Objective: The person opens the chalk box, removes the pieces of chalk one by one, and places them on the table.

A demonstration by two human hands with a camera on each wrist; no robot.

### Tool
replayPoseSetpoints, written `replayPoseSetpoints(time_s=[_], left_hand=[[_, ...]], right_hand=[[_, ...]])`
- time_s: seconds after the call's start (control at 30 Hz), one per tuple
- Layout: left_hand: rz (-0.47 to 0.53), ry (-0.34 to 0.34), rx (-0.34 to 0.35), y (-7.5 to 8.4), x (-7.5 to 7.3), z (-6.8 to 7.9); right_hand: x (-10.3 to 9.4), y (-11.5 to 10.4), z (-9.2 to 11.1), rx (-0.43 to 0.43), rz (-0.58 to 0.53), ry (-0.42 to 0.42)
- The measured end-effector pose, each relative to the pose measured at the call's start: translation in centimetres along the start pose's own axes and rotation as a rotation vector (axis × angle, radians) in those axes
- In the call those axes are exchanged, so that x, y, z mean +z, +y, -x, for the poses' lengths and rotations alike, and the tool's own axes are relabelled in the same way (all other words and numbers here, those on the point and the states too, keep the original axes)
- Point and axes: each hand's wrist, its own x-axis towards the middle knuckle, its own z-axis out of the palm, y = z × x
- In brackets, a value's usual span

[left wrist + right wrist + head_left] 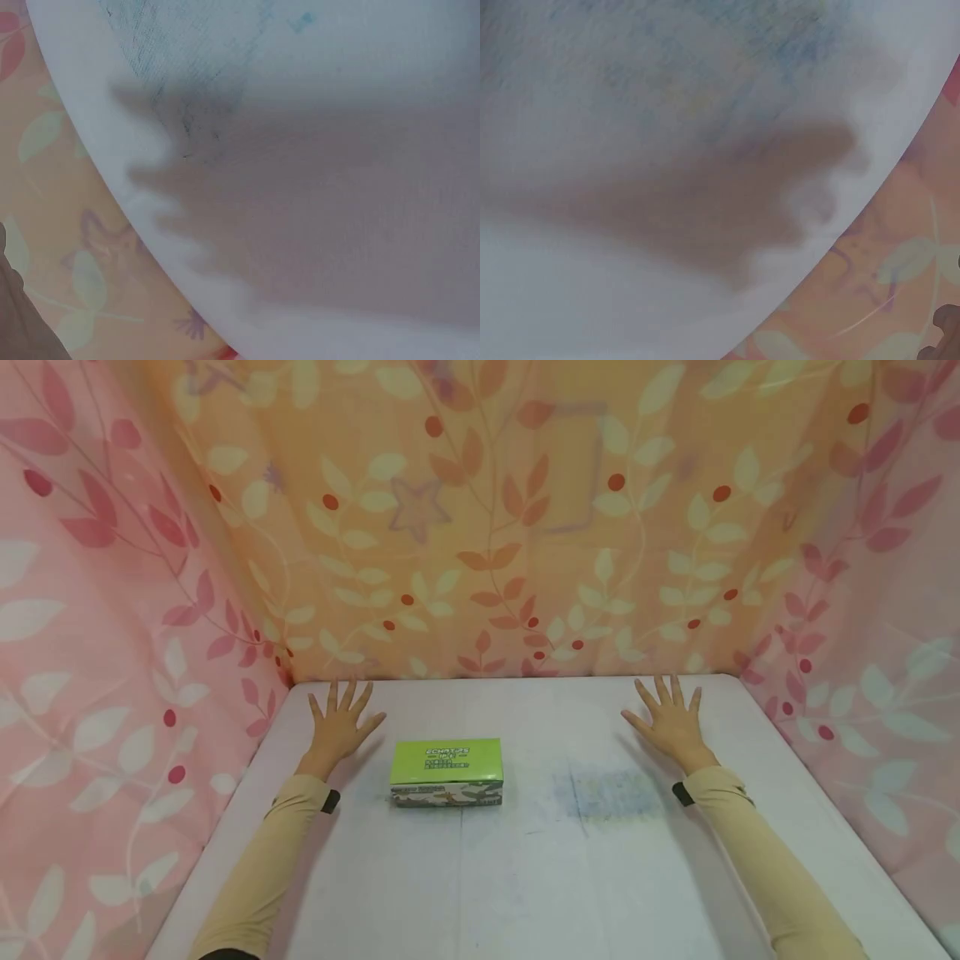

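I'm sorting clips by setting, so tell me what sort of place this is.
Probably a makeshift indoor booth: floral cloth screens the back and both sides, a stained white table stands inside, and a green box sits on it.

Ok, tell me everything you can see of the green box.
The green box has a glossy bright-green top with printed lettering and a camouflage-patterned front. It looks like cardboard and appears closed. It lies flat on the white tabletop, nearer the left hand than the right hand; neither touches it.
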Motion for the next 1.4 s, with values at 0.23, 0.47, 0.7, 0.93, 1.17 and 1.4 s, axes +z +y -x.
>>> replayPoseSetpoints(time_s=[0.23, 0.47, 0.7, 0.93, 1.17, 1.4], left_hand=[[-0.022, -0.019, -0.013, 0.0, 0.2, 0.1], [0.009, -0.001, 0.0, 0.3, 0.0, 0.6], [0.114, 0.036, 0.003, 0.8, -0.2, 1.0], [0.383, 0.088, -0.025, 2.1, -0.9, 2.5], [0.652, 0.048, -0.036, 3.5, -1.6, 5.1], [0.756, -0.085, 0.034, 5.0, -1.3, 6.5]], right_hand=[[-0.3, -0.9, 0.0, -0.005, -0.022, -0.021], [-0.4, -2.1, 0.0, -0.02, -0.047, -0.01], [-0.5, -3.9, -0.3, -0.073, -0.085, 0.017], [-0.8, -7.5, 0.0, -0.16, -0.189, 0.111], [-0.2, -11.7, 0.7, -0.297, -0.316, 0.169], [0.3, -15.6, 1.6, -0.434, -0.381, 0.149]])
